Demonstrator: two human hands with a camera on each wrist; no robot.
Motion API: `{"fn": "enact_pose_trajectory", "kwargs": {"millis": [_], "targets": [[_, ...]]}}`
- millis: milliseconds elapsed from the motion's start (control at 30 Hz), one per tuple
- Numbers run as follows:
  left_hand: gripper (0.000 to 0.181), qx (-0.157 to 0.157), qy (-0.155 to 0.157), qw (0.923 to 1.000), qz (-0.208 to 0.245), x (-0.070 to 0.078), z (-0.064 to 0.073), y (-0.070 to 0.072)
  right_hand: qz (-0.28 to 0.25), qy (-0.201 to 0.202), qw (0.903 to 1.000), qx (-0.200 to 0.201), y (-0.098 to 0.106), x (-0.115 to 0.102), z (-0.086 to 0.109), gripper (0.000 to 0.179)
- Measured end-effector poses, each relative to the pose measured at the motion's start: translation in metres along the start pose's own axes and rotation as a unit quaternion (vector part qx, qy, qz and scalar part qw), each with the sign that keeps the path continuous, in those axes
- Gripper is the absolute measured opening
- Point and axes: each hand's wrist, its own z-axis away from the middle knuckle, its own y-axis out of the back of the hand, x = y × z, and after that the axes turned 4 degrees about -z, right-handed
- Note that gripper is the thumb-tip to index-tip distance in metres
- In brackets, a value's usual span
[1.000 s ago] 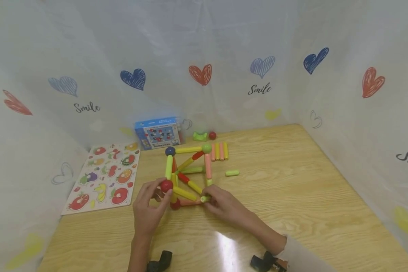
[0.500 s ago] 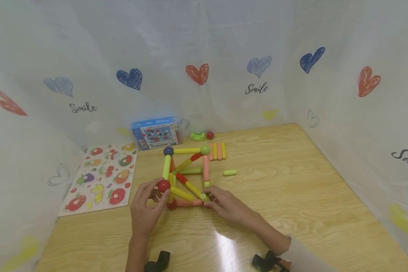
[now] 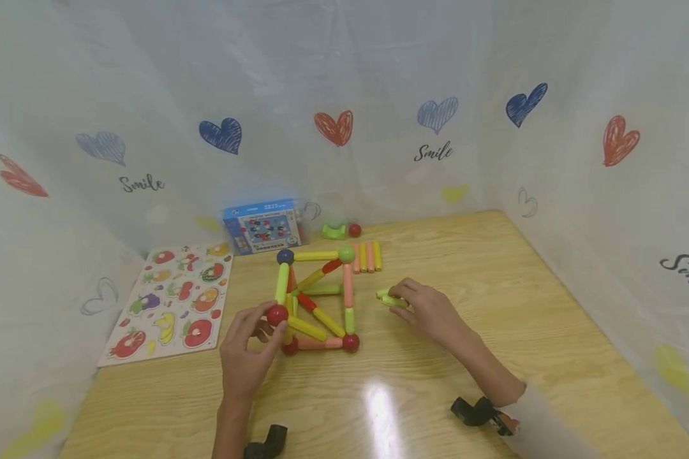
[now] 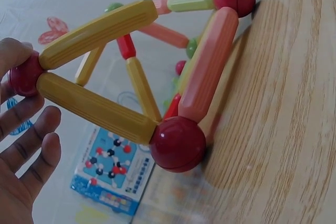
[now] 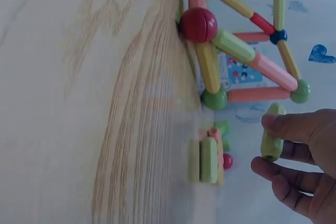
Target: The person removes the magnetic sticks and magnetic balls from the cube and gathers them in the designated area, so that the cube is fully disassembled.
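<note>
A boxy frame of magnetic sticks and balls stands on the table. My left hand pinches the red ball at its raised near-left corner; two yellow sticks run from that ball, one with a free end. My right hand, right of the frame and apart from it, pinches a short light-green stick between thumb and fingers. Close behind it, another light-green stick lies on the table. The frame's near-right corner has a red ball under a short green stick.
Behind the frame lie several pink and yellow sticks, a green curved piece and a loose red ball. A blue picture box stands at the back. A fruit puzzle board lies left. Curtains border the table.
My right hand has moved from the near-right corner rightward and back, carrying the short green stick towards the loose one. That corner's red ball now shows. My left hand stays on its ball.
</note>
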Motion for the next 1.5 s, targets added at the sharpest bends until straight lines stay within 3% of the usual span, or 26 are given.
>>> {"fn": "enact_pose_trajectory", "kwargs": {"millis": [267,400,700,867,967,1167,1267,1400,1500], "targets": [[0.049,-0.004,0.003,0.9999,-0.008,-0.032,0.010,-0.005,0.034,-0.018,0.9982,-0.046,-0.005,0.019,-0.004,0.024],[0.049,-0.011,0.014,0.9998,-0.005,-0.038,0.012,-0.006,0.056,-0.007,0.9964,-0.064,-0.013,0.023,-0.009,0.019],[0.049,-0.014,0.013,0.9998,-0.002,-0.039,0.013,-0.007,0.069,-0.003,0.9965,-0.047,-0.026,0.032,-0.013,0.012],[0.049,-0.011,0.008,0.9999,-0.005,-0.038,0.011,-0.008,0.046,-0.034,0.9975,-0.041,-0.028,0.037,-0.016,0.033],[0.048,-0.007,0.009,0.9998,-0.014,-0.032,0.009,-0.007,0.042,-0.037,0.9971,-0.052,-0.028,0.038,-0.017,0.038],[0.043,-0.005,0.008,0.9999,-0.012,-0.006,0.001,-0.002,0.033,-0.043,0.9963,-0.066,-0.028,0.040,-0.018,0.030],[0.043,-0.001,0.004,1.0000,-0.007,-0.004,0.000,-0.002,0.032,-0.046,0.9970,-0.053,-0.029,0.036,-0.017,0.030],[0.048,0.006,-0.010,0.9999,-0.007,-0.020,0.005,-0.006,-0.037,-0.009,0.9993,0.004,-0.028,0.016,-0.020,0.024],[0.050,0.000,-0.002,1.0000,-0.009,-0.031,0.009,-0.008,-0.133,0.039,0.9903,0.016,-0.029,-0.012,-0.024,0.022]]}}
